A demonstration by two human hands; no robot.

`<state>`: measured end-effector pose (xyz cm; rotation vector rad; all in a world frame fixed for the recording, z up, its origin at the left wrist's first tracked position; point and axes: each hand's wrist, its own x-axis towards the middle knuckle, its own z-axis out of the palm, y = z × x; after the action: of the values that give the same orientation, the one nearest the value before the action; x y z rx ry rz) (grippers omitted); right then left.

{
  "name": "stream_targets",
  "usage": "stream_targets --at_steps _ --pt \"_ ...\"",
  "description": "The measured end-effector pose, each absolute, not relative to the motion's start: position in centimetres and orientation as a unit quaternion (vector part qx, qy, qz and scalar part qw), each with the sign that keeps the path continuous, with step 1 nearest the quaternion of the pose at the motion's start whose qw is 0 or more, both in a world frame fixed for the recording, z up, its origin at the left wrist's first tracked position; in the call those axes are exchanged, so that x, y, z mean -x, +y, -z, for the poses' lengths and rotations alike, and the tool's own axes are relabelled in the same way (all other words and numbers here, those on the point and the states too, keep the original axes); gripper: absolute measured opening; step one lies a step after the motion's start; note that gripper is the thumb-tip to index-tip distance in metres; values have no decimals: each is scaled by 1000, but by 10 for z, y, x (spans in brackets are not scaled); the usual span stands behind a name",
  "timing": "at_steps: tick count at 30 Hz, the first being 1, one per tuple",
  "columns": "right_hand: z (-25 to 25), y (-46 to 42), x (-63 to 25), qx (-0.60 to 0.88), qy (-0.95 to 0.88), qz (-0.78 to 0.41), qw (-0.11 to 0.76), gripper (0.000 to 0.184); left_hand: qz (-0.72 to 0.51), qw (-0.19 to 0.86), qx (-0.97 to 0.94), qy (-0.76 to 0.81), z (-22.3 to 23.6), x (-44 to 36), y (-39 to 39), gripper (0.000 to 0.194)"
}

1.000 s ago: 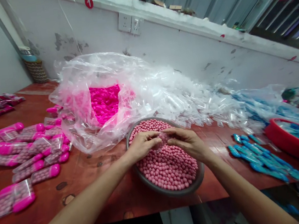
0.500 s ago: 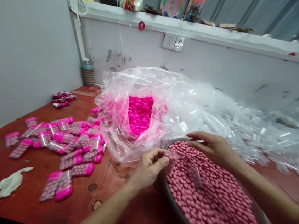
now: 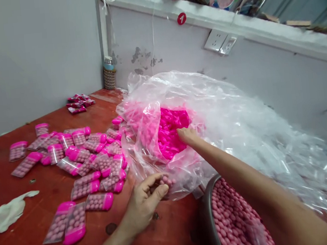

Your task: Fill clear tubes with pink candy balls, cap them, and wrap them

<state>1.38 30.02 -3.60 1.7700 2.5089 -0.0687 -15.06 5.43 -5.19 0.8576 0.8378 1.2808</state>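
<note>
So the left hand (image 3: pixel 144 202) has its thumb and fingers pinched nearly together on a small clear container (image 3: pixel 167 181) with pink beads in it, held above the red table (image 3: pixel 155 242), just in front of the big plastic bag (image 3: pixel 140 162) and to the left of the dark bowl (image 3: pixel 210 221). The right hand (image 3: pixel 187 136) is reaching over to the bag's opening, right at the bright pink caps (image 3: pixel 168 128). Its fingertips are mostly hidden, so can't really tell how far open they are or if they've got a cap

The bowl is full of loose pink beads (image 3: pixel 230 218), with something clear and blurry lying on top. Over on the left there's a messy pile of filled containers (image 3: pixel 98 202) with pink ends, plus a torn white scrap (image 3: pixel 11 212) near the table's edge. Loads of clear plastic pieces (image 3: pixel 307 189) are heaped off to the right, kinda blurry
</note>
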Motion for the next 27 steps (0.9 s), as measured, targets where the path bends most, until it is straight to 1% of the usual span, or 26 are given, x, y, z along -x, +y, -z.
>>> stream_targets --at_steps 3,4,7,9,11,13,14,15,17,20,22,25,27 --pt "35 302 -17 -581 813 44 -4 23 -576 634 -363 367 55 156 58 26" --pt "31 300 -18 -580 812 56 -26 26 -579 634 -357 367 55 157 59 25" --pt "13 284 -19 -564 812 111 -101 42 -587 641 -338 361 54 159 61 26" --pt "-1 261 -19 -543 812 159 -140 45 -593 651 -325 345 53 158 61 26" --pt "-14 230 -18 -511 795 261 -198 39 -604 653 -319 329 53 155 59 25" --pt "-24 193 -17 -462 725 427 -281 31 -621 643 -319 316 51 151 54 24" --pt "-27 175 -16 -443 682 494 -310 29 -631 637 -317 310 49 149 50 23" --pt "-29 157 -16 -431 643 542 -326 27 -640 632 -312 304 48 146 46 23" --pt "-28 123 -15 -430 608 583 -325 27 -656 631 -296 288 44 141 37 23" --pt "-22 84 -17 -438 632 557 -313 26 -669 634 -276 272 39 133 22 22" --pt "-19 66 -21 -446 688 477 -315 23 -671 640 -263 268 37 128 14 22" --pt "-20 47 -31 -454 774 316 -308 17 -656 659 -255 264 37 121 3 20" --pt "-24 38 -39 -449 804 258 -292 15 -642 667 -276 261 36 118 -2 20"
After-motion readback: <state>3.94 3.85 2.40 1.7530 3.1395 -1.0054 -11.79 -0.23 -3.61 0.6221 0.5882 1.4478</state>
